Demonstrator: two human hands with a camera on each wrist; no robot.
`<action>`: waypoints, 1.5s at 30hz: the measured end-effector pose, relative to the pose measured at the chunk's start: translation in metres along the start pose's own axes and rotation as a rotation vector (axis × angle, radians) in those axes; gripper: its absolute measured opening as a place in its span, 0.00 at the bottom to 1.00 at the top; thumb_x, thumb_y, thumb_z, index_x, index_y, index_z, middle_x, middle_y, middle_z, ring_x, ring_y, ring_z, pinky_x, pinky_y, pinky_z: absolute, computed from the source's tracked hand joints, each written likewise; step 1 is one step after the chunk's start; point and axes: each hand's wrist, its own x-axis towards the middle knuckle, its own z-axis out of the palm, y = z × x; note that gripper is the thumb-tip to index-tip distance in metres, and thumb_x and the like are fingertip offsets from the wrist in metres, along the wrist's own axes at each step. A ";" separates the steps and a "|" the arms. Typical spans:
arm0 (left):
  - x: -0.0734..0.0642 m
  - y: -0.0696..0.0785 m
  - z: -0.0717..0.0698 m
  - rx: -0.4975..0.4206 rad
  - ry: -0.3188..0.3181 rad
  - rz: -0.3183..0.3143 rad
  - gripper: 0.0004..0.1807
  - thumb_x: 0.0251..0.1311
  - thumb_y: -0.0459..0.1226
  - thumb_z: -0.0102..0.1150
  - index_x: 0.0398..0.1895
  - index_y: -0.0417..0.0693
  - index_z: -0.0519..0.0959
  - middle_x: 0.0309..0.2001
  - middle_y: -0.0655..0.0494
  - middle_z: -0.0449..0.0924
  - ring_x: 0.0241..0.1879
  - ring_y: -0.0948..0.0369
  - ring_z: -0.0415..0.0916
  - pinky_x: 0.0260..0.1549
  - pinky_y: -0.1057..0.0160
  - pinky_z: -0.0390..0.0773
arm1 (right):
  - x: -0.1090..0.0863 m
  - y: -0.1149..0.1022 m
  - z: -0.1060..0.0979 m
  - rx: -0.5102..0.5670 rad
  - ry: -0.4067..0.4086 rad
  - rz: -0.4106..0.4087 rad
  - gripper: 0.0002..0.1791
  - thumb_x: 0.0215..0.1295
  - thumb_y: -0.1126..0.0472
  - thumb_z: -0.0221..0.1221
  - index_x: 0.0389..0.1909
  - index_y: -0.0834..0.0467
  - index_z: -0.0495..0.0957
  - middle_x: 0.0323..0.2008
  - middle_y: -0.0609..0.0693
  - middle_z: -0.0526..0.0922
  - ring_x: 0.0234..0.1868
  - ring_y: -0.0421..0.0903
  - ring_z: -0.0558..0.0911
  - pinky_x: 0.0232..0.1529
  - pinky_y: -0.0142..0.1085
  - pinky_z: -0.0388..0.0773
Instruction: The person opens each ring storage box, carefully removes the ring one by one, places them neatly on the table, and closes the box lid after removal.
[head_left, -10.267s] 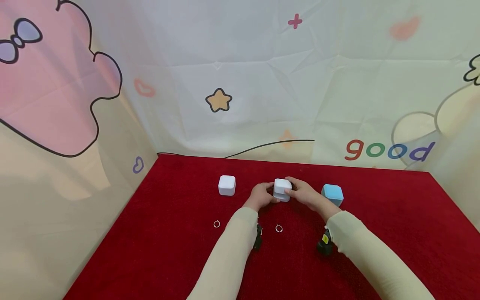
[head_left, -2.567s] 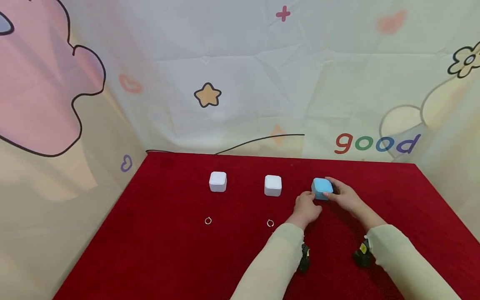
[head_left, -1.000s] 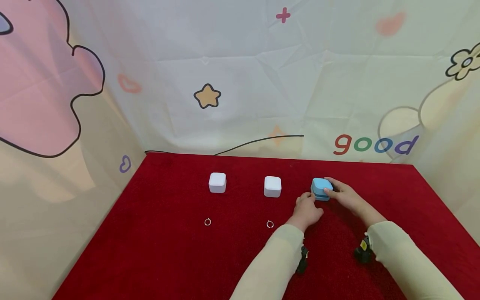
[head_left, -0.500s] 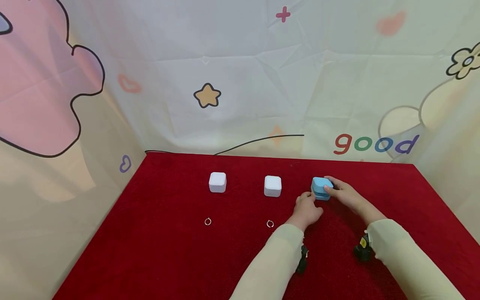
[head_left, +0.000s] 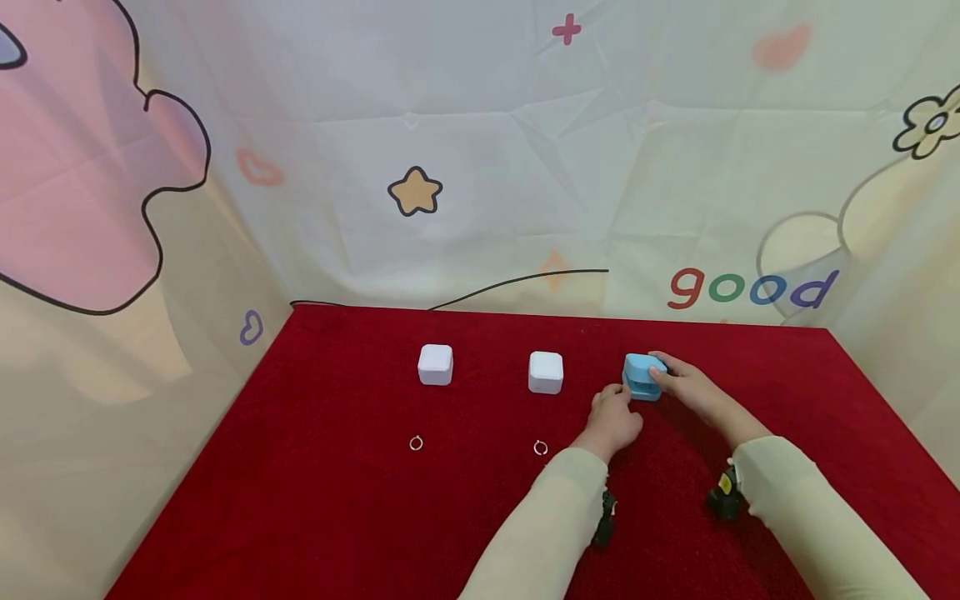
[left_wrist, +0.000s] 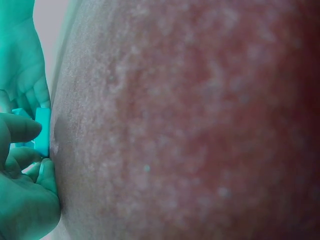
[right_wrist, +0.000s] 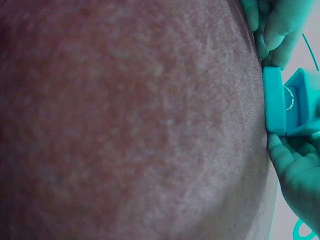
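A light blue ring box [head_left: 642,379] stands on the red cloth at the right, its lid partly raised and a dark gap showing at the front. My right hand [head_left: 693,392] grips the lid from the right, thumb in front. My left hand [head_left: 612,417] holds the lower part at its left front corner. Inside the blue box, a ring [right_wrist: 290,98] shows in the right wrist view. Two white ring boxes, a middle one [head_left: 545,372] and a left one [head_left: 435,365], stand closed in line with it. The left wrist view shows fingers of both hands around the blue box [left_wrist: 43,131].
Two small open-ended rings lie on the red cloth [head_left: 337,500], one ring [head_left: 416,443] before the left white box and another ring [head_left: 541,447] before the middle one. A printed curtain [head_left: 487,150] hangs behind the table.
Ten seconds ago both hands held the middle white box with its lid raised; it is now closed. The hands moved right to the blue box, and its lid has gradually lifted.
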 end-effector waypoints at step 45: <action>-0.005 0.002 -0.002 0.005 0.006 0.012 0.28 0.73 0.37 0.52 0.75 0.47 0.68 0.75 0.58 0.66 0.74 0.58 0.61 0.69 0.63 0.70 | 0.009 -0.012 -0.013 0.090 -0.099 0.063 0.37 0.85 0.48 0.33 0.79 0.73 0.40 0.72 0.77 0.55 0.72 0.72 0.61 0.76 0.62 0.62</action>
